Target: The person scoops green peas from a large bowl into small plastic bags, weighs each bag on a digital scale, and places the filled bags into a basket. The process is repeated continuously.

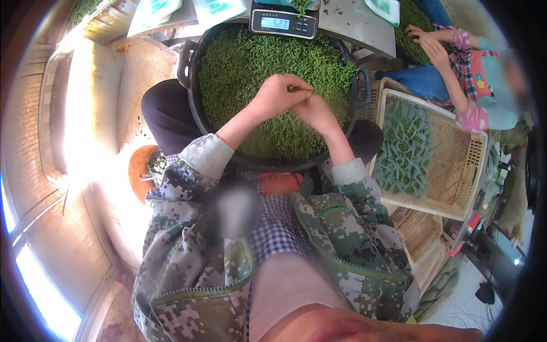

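A big round black tub (195, 105) stands between my knees, filled with small round green berries (245, 62) that look like fresh green peppercorns. Over the middle of this heap, my left hand (278, 96) and my right hand (314, 114) meet at the fingertips. Both are closed in a pinch. Whatever lies between the fingers is too small to make out. Just beyond the tub's far rim, a digital scale (284, 24) with a lit display sits at the edge of a metal table (353, 25), with some green berries on top.
Pale plastic packs (219, 8) lie on the table. At right, a cream crate (456, 165) holds rows of filled clear bags (404, 148), with more crates (419, 228) beneath. A co-worker's hands (427, 45) reach into another green heap (415, 20). An orange bucket (139, 171) stands left.
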Motion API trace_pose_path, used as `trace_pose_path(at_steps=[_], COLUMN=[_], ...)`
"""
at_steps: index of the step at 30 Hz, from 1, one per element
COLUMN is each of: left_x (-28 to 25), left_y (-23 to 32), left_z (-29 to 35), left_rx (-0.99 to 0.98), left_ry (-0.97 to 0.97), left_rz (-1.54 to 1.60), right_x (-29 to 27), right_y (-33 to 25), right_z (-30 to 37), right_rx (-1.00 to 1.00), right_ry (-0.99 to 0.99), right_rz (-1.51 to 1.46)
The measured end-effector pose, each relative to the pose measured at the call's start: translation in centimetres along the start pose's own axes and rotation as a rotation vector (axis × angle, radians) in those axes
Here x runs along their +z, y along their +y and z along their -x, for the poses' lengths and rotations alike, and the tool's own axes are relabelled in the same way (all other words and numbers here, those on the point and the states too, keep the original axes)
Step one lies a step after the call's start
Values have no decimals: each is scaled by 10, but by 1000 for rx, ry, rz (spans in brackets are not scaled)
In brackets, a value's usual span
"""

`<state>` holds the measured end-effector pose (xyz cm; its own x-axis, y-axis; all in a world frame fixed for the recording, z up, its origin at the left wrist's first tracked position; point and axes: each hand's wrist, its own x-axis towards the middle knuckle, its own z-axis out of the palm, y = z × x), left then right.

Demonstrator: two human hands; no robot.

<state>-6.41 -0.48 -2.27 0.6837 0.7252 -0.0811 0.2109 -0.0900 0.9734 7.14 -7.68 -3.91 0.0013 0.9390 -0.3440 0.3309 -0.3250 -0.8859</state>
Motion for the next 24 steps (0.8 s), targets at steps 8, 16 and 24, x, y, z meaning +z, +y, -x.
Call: trace_pose_path(at_steps=[8, 16, 24], left_x=[-13, -38, -66], left_y=[-15, -11, 34], left_z=[-5, -53, -142], left_rx=[-130, 237, 593], left_ry=[222, 558, 766], left_rz=[172, -166, -1030], right_x=[-1, -14, -12], right_y=[5, 4, -10], right_z=[1, 2, 2], right_rx=[-79, -44, -110], right_ry=[-89, -12, 19], right_rz=[-179, -218, -182])
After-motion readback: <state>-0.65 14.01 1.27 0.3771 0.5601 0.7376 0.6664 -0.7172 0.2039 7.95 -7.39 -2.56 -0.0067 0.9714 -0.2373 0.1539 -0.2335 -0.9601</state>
